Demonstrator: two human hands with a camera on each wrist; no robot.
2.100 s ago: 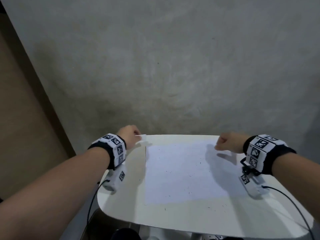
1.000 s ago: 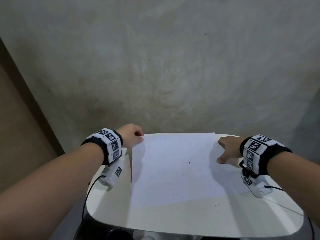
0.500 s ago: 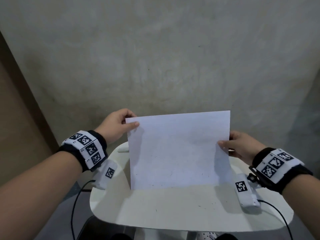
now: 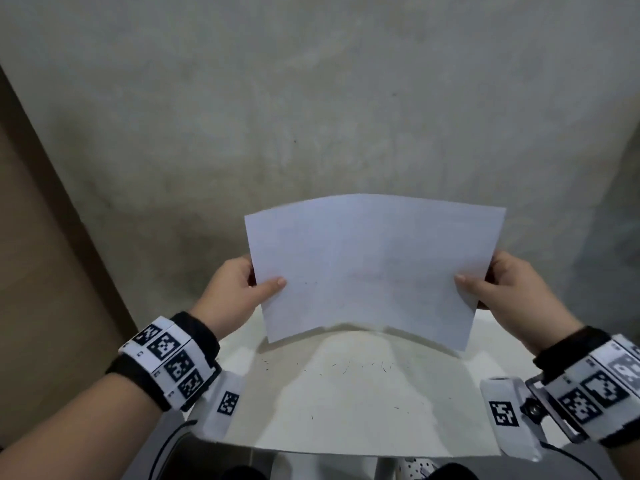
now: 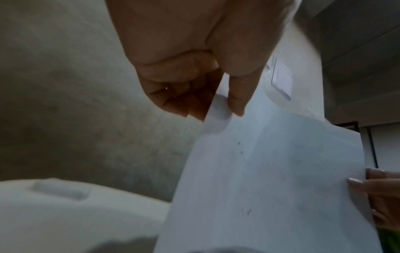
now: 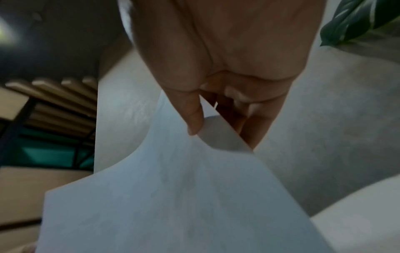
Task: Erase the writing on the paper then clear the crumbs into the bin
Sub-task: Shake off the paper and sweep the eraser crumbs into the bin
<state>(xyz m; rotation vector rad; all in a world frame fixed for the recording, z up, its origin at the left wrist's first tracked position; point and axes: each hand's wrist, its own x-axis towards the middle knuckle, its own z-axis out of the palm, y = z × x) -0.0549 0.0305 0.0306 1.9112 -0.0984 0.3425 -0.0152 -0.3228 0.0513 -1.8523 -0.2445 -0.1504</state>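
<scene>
Behind the rounded white table (image 4: 363,424) rose a mottled grey wall (image 4: 311,98), with a brown panel (image 4: 41,244) at the left. Small dark eraser crumbs (image 4: 346,367) lay scattered on the tabletop. The left hand (image 4: 235,296) and right hand (image 4: 509,292) each pinched a side edge of the white sheet of paper (image 4: 370,268), thumb in front, holding it bowed above the table. Two seconds before, the sheet had lain flat there.
</scene>
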